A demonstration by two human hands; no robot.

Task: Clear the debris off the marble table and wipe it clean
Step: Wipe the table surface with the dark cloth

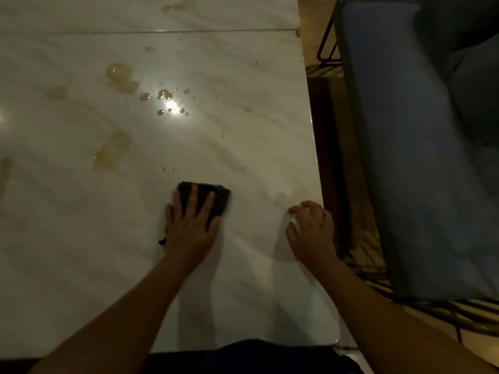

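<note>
A white marble table (81, 252) fills most of the view. My left hand (193, 225) lies flat on a dark folded cloth (222, 198), pressing it onto the tabletop near the middle. My right hand (312, 233) rests with curled fingers on the table beside its right edge and holds nothing. Yellowish puddles (121, 76) and a smear (110, 152) lie further away on the marble, with small droplets (164, 95) around a bright light reflection.
A blue cushioned bench (421, 157) on a black wire frame stands just right of the table. A narrow strip of wooden floor (359, 201) separates them. A seam (162, 31) crosses the marble at the far side.
</note>
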